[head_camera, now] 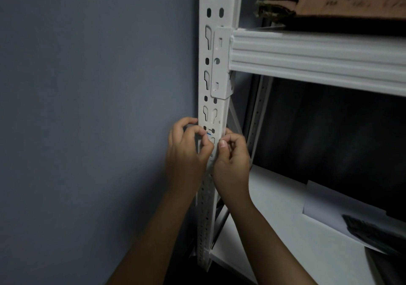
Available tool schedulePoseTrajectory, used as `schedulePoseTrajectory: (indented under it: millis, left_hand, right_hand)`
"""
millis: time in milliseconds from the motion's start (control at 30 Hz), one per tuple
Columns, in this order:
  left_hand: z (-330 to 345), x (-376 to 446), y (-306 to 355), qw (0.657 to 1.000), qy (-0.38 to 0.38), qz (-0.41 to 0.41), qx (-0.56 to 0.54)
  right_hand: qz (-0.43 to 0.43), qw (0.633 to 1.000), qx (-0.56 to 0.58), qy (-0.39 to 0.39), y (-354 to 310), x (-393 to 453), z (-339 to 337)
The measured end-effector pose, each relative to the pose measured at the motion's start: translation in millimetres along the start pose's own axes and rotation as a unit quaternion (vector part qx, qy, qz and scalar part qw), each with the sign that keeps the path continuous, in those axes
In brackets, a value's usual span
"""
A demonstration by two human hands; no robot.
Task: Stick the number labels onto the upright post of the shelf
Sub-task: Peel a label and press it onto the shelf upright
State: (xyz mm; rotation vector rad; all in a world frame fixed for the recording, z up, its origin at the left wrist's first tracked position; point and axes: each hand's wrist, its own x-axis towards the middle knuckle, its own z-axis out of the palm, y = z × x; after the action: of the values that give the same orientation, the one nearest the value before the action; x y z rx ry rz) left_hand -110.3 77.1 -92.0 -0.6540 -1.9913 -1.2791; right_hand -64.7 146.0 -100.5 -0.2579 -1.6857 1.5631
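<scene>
The white upright post (216,69) of the shelf runs down the middle of the view, punched with keyhole slots. A small white label (209,133) with a blue line lies against the post's front face, mostly hidden by fingers. My left hand (186,152) is at the post's left edge, its curled fingers pinching the label. My right hand (231,159) is at the post's right edge, thumb and fingers curled against the post just beside the label. Whether the right hand holds anything is hidden.
A white shelf beam (318,58) joins the post at the right, with a cardboard box (340,3) on top. Below it a white shelf board (285,236) carries a paper sheet and a dark object (377,232). A grey wall (87,108) fills the left.
</scene>
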Motion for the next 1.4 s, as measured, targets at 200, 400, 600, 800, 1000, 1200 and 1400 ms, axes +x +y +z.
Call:
schedulePoseTrajectory:
  millis: [200, 400, 600, 800, 1000, 1200, 1400]
  left_hand:
    - [-1.9, -3.6, 1.3, 1.000, 0.004, 0.006, 0.004]
    - [-3.7, -15.8, -8.7, 0.999, -0.023, -0.026, 0.002]
    - [-17.4, -15.2, 1.0, 0.986, -0.074, -0.102, -0.111]
    - [-30.6, -14.2, 14.0, 0.944, -0.117, -0.205, -0.232]
    - [-41.1, -16.2, 23.5, 0.937, -0.112, -0.209, -0.258]
    - [-54.5, -22.9, 37.0, 0.939, -0.119, -0.192, -0.258]
    - [-70.0, -31.2, 54.0, 0.943, -0.115, -0.182, -0.256]
  right_hand:
    - [0.000, 1.000, -0.001, -0.002, 0.1, 0.6, -0.6]
    - [-0.003, 1.000, -0.001, -0.008, -4.3, -1.3, -0.8]
    - [-0.028, 0.999, -0.020, -0.004, -11.8, -7.8, -14.9]
    - [-0.033, 0.998, 0.043, -0.023, -26.6, -18.4, -22.5]
    - [-0.012, 0.996, 0.080, -0.030, -40.3, -24.1, -19.9]
    - [-0.010, 0.996, 0.067, -0.051, -48.8, -37.9, -24.2]
    - [-0.022, 0.997, 0.026, -0.074, -60.7, -50.5, -29.9]
